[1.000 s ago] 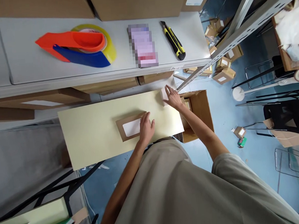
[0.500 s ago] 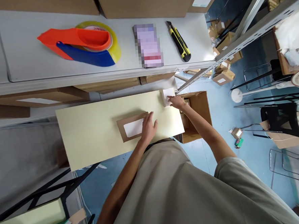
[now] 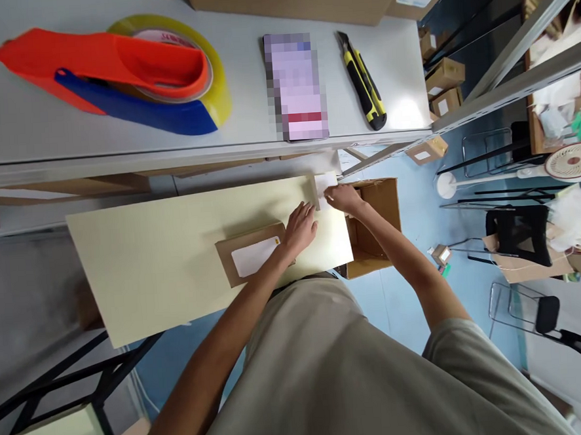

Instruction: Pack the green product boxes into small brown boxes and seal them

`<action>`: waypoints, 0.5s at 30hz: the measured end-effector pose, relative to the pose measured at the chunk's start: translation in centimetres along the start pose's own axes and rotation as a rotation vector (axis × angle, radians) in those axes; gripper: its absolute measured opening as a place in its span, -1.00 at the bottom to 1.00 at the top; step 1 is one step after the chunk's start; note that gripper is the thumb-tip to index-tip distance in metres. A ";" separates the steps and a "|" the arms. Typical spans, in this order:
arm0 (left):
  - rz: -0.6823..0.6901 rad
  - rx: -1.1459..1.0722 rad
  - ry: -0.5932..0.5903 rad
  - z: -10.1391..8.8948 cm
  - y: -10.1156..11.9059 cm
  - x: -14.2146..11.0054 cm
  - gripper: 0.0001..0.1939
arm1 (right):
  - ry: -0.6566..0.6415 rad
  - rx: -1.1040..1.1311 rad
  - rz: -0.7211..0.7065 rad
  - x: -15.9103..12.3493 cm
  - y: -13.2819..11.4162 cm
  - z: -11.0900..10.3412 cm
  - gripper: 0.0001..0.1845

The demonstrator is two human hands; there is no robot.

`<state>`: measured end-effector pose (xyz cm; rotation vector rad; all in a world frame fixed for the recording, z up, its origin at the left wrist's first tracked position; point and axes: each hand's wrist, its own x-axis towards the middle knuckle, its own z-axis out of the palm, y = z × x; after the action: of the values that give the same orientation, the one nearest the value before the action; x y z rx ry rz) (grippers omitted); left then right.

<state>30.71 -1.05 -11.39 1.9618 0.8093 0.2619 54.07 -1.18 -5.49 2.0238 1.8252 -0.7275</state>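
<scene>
A small cardboard box [image 3: 227, 264] with a white label lies on the pale yellow board [image 3: 150, 265]. Above the box's right end, my left hand [image 3: 301, 230] is held with fingers stretched toward a white stack of paper slips [image 3: 324, 184] at the board's right end. My right hand [image 3: 344, 200] is at that stack, its fingers curled and pinched at the slips' edge. Whether a single slip has come free is too small to tell.
On the grey shelf [image 3: 245, 125] ahead lie an orange and blue tape dispenser [image 3: 128, 70], a blurred phone [image 3: 297, 89] and a utility knife [image 3: 363, 82]. An open carton [image 3: 388, 205] stands right of the board. A metal upright [image 3: 504, 93] runs beside the shelf.
My left hand has moved off the small box, up and right toward the white slips. My right hand's fingers have curled in at the stack. The view has shifted closer to the shelf.
</scene>
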 end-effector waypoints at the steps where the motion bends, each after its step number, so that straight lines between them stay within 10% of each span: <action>1: 0.022 0.002 -0.013 0.1 -0.1 0.6 -0.40 | 0.089 0.036 0.032 0.3 0.6 -0.8 -0.57; 6: 0.077 0.065 -0.128 0.9 -0.3 5.7 -0.33 | 0.474 0.071 0.192 2.5 2.7 -5.1 -0.49; 15: -0.023 0.140 -0.198 1.4 -1.0 11.1 -0.41 | 0.414 -0.001 0.199 4.8 1.7 -6.4 -0.53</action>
<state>39.36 5.39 -14.55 2.0691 0.7361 -0.0035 57.02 6.12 -3.13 2.4509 1.7821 -0.2644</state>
